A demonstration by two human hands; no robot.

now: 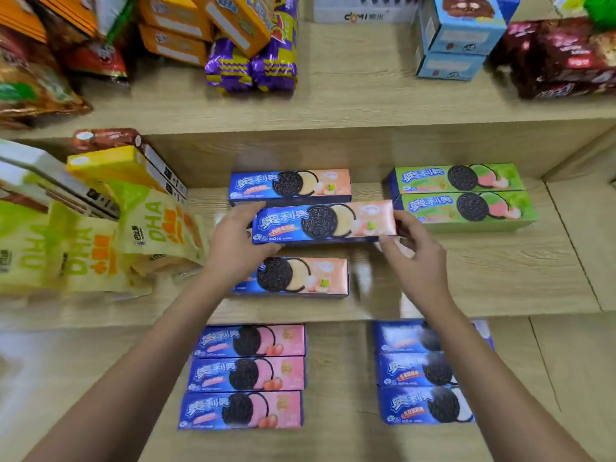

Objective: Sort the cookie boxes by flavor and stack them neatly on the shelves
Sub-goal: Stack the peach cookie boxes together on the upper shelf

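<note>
You've got a peach-ended cookie box (324,221) up in both hands over the middle shelf (500,271), and it's lifted, tilted a touch, its right end higher. Your left hand (238,243) clamps the blue end, thumb on top, fingers curled underneath. Your right hand (411,251) pinches the peach end, thumb and fingertips closed on the lower right corner.

Behind the box you hold, a second peach box (290,185) lies flat near the back edge of that shelf. In front of it, a third peach box (293,275) lies flat closer to the front edge, its left end hidden under your left wrist. So all three of that flavour line up front to back, the one you hold hanging between the other two.

Off to the right on the same shelf, two green boxes (463,195) lie side by side, touching, toward the back right corner. At the left edge, yellow-green snack bags (83,248) slump against leaning boxes.

On the lower shelf (340,378), three pink boxes (246,375) lie in a row front to back under your left forearm, and three all-blue boxes (420,371) lie the same way, partly covered by your right forearm.
</note>
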